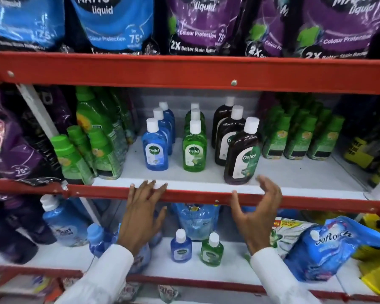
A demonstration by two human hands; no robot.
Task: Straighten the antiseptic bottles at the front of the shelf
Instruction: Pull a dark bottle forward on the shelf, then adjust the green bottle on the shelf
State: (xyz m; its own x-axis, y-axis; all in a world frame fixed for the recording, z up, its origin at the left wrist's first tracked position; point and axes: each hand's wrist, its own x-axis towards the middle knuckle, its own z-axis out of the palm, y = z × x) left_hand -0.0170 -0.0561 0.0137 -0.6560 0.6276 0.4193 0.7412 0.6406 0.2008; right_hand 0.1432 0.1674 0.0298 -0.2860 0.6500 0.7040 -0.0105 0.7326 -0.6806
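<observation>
Three rows of Dettol antiseptic bottles stand on the middle shelf [184,183]. The front blue bottle [155,149] and the front green bottle [194,150] sit back from the edge. The front brown bottle [242,156] stands nearest the red shelf lip, slightly tilted and turned. My left hand [140,216] hovers in front of the lip below the blue bottle, fingers spread, holding nothing. My right hand [257,213] is open and cupped just below and right of the brown bottle, not touching it.
Green bottles [92,150] crowd the shelf's left side, and more green bottles [301,137] stand on the right. Detergent pouches [202,25] hang on the shelf above. Two small Dettol bottles [195,246] and a blue Softouch pouch [329,246] sit on the lower shelf.
</observation>
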